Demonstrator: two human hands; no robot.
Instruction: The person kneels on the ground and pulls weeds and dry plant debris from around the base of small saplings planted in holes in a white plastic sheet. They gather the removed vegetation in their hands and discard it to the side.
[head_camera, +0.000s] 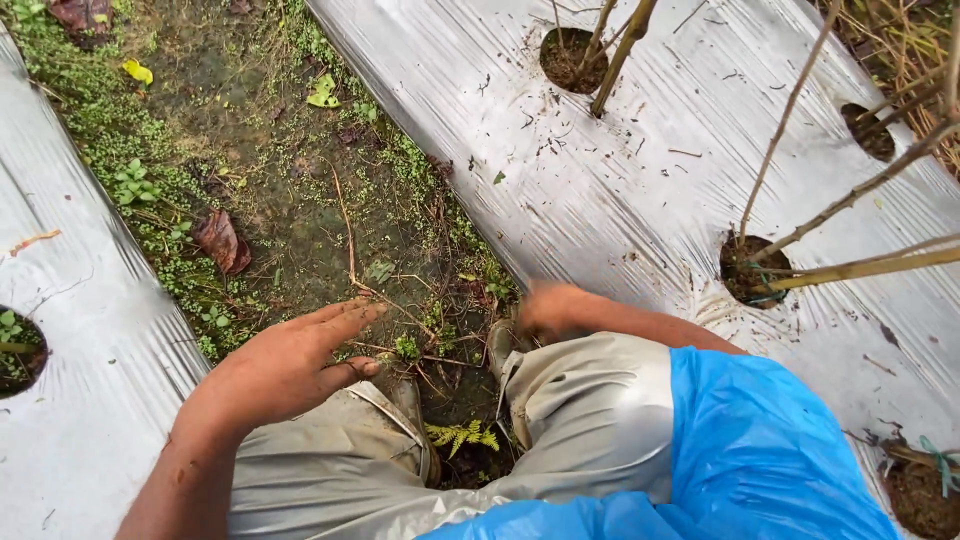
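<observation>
Hovering over weedy soil (300, 200), left hand (290, 365) spread empty; right hand (550, 308) blurred, grip unclear.

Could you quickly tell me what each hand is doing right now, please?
Left hand: open, fingers spread, holding nothing.
Right hand: blurred, low by the weeds; cannot be told.

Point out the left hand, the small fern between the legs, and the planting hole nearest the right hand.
left hand (285, 365): head view, on the back of the hand.
fern (462, 435): head view, on the yellow-green fronds.
planting hole (748, 272): head view, on the dark soil inside the cut plastic.
</observation>
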